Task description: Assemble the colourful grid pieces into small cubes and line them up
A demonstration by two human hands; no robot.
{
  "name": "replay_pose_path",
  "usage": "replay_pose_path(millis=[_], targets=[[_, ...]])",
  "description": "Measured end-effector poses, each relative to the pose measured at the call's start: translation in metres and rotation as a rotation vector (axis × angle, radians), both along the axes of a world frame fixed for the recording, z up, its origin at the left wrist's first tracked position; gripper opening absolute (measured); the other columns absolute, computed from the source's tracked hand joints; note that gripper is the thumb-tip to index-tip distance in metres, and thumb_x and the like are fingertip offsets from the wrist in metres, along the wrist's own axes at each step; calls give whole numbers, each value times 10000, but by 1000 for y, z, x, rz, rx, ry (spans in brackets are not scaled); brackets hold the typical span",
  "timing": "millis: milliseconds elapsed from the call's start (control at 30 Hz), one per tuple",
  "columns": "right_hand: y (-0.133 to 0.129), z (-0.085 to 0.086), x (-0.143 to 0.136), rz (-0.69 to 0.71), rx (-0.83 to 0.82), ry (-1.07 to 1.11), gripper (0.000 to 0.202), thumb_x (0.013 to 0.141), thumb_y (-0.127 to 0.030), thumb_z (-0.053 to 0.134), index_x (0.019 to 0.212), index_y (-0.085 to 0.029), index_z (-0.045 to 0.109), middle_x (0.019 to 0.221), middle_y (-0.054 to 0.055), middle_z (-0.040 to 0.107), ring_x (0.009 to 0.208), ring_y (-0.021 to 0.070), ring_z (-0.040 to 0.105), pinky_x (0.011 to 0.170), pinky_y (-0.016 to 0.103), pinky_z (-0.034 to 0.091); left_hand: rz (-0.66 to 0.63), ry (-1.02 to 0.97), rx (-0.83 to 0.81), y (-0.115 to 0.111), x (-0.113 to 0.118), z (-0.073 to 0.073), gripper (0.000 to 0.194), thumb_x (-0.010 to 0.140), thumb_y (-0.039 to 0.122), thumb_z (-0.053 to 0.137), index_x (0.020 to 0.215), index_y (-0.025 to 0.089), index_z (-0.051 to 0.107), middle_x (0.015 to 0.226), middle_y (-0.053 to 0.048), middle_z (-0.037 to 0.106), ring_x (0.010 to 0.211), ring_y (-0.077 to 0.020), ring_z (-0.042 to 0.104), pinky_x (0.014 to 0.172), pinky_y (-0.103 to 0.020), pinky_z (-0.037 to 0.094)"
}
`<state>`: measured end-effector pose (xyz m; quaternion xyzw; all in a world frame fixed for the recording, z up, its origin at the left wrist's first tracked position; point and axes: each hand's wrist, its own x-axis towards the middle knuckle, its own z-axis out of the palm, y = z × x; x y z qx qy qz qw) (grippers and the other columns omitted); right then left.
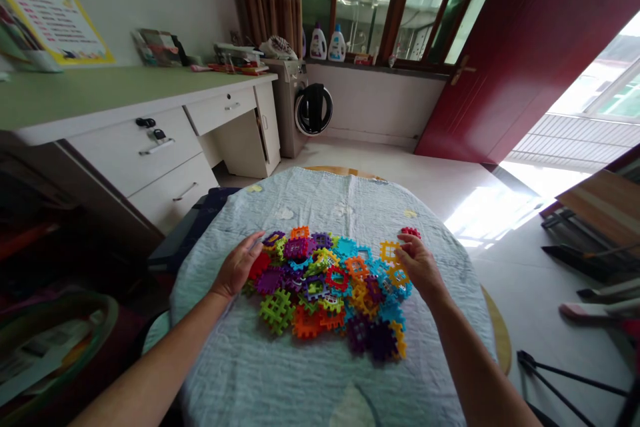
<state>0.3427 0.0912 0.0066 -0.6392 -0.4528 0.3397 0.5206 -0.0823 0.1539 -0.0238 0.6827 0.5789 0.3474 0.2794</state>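
Note:
A heap of colourful plastic interlocking building tiles with notched edges lies on the cloth-covered table, among them a green lattice tile [277, 311], an orange tile [307, 323] and a dark purple tile [383, 340]. My left hand [239, 265] rests at the heap's left edge, fingers stretched and apart, beside a red tile [259, 265]. At the right edge, my right hand [419, 267] has thumb and fingertips at the rim of a yellow window-frame tile [390, 251], seemingly pinching it. Just beyond those fingers lies a small red tile [411, 232], partly hidden.
A pale blue patterned tablecloth [290, 387] covers the round table. Leftward stands a green-topped desk [125, 90] with white drawers. Behind are a washing machine [290, 107] with its door open and detergent bottles [319, 43] on the sill. Black tripod-like legs [570, 373] stand at right.

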Motion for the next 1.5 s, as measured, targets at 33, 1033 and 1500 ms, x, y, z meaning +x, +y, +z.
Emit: replay_pose_path(millis=[33, 1033, 1500], targets=[[-2, 2, 2, -10, -6, 10, 476, 656, -428, 688, 1060, -194, 590, 686, -45, 550, 554, 105, 493, 538, 251, 415, -3, -6, 3, 0, 0, 1, 609, 897, 583, 353, 1290, 168, 563, 1324, -86, 607, 1257, -257, 533, 1123, -419, 362], [-1, -12, 13, -152, -55, -34, 377, 665, -493, 664, 865, -175, 628, 747, 42, 669, 672, 178, 621, 624, 306, 507, -72, 228, 196, 5, 3, -4, 461, 822, 513, 482, 1103, 190, 655, 1196, -91, 682, 1146, -259, 615, 1053, -415, 449], [-17, 0, 21, 107, -321, -909, 497, 763, -628, 563, 1007, -201, 632, 834, 69, 673, 758, 223, 618, 672, 321, 409, -72, 235, 193, 5, 4, -3, 468, 823, 509, 480, 1114, 185, 648, 1203, -92, 677, 1147, -263, 614, 1050, -413, 449]])
